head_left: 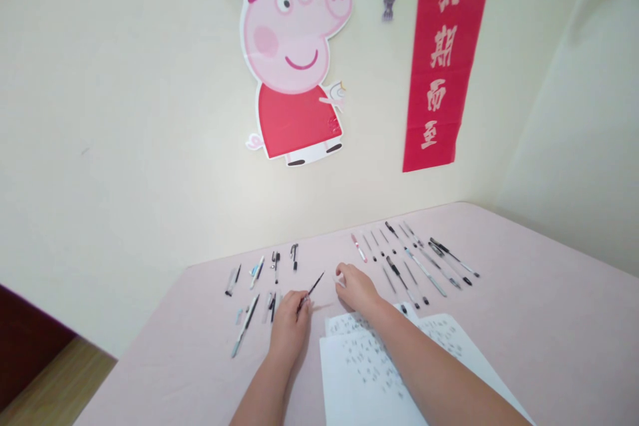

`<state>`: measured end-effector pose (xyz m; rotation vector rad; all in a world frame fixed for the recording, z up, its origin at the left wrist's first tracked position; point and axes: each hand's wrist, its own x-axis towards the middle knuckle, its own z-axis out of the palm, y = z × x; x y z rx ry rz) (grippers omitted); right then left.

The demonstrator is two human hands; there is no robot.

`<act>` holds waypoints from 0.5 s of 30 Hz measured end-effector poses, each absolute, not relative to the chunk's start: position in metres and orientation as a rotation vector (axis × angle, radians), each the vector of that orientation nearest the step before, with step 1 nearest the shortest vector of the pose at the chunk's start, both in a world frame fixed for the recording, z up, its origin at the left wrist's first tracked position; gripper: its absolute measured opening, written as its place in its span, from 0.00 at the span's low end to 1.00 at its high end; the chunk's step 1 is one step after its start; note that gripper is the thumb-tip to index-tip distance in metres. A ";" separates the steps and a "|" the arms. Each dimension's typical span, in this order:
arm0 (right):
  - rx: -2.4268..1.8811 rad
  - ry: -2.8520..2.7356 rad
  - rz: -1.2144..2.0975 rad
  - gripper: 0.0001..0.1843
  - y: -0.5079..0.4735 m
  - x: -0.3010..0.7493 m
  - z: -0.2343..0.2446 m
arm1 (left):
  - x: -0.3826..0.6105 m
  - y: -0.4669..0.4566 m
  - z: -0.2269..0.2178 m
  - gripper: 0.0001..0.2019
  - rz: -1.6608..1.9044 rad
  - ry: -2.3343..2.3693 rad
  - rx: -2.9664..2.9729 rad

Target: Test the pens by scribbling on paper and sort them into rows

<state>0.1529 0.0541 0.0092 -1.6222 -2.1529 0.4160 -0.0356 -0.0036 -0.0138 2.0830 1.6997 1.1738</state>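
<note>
My left hand (291,321) is closed around a thin black pen (314,285), whose pointed end sticks out up and to the right. Its rear part is hidden in my fingers. To the right of it, my right hand (357,288) hovers near the table with its fingers curled in toward the thumb. Whatever may be between those fingertips is too small and pale to make out. Left of my left hand lie pen parts, among them a long grey-and-black pen (245,326) and a white-and-blue pen (257,271). White sheets with handwriting (359,379) lie under my right forearm.
Several pens and thin refills lie in rows at the right, including a pink pen (359,248), a light blue pen (425,271) and a black-capped pen (399,274). The pink table (549,333) meets a wall carrying a pig cutout (299,113) and a red banner (444,66).
</note>
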 end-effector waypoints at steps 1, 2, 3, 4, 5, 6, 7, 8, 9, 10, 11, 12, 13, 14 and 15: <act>-1.595 -2.184 0.401 0.12 0.052 0.153 0.012 | -0.036 -0.004 -0.014 0.10 1.175 1.700 2.081; -1.581 -2.223 0.374 0.10 0.050 0.152 0.016 | -0.036 -0.004 -0.014 0.10 1.177 1.700 2.080; -1.575 -2.267 0.337 0.09 0.048 0.151 0.018 | -0.036 -0.004 -0.014 0.10 1.178 1.699 2.081; -1.576 -2.308 0.294 0.09 0.046 0.150 0.021 | -0.036 -0.004 -0.014 0.10 1.179 1.697 2.084; -1.581 -2.342 0.250 0.09 0.043 0.148 0.023 | -0.037 -0.004 -0.014 0.10 1.182 1.695 2.086; -1.589 -2.369 0.215 0.10 0.041 0.146 0.024 | -0.037 -0.004 -0.014 0.10 1.185 1.695 2.088; -1.598 -2.389 0.194 0.11 0.039 0.144 0.025 | -0.036 -0.004 -0.014 0.10 1.189 1.695 2.089; -1.610 -2.402 0.185 0.11 0.037 0.142 0.025 | -0.036 -0.003 -0.014 0.10 1.192 1.697 2.088; -1.620 -2.411 0.187 0.11 0.035 0.141 0.025 | -0.036 -0.003 -0.015 0.10 1.195 1.702 2.087; -1.628 -2.417 0.196 0.12 0.034 0.139 0.024 | -0.036 -0.003 -0.015 0.10 1.195 1.706 2.086; -1.633 -2.421 0.207 0.12 0.034 0.138 0.023 | -0.036 -0.003 -0.015 0.10 1.193 1.710 2.087; -1.634 -2.422 0.217 0.11 0.033 0.137 0.022 | -0.036 -0.003 -0.015 0.10 1.188 1.711 2.089; -1.633 -2.419 0.226 0.11 0.033 0.137 0.021 | -0.036 -0.003 -0.015 0.10 1.181 1.712 2.091; -1.631 -2.415 0.237 0.11 0.034 0.137 0.020 | -0.036 -0.003 -0.016 0.10 1.175 1.712 2.093; -1.628 -2.407 0.249 0.11 0.034 0.137 0.020 | -0.037 -0.003 -0.016 0.10 1.172 1.712 2.095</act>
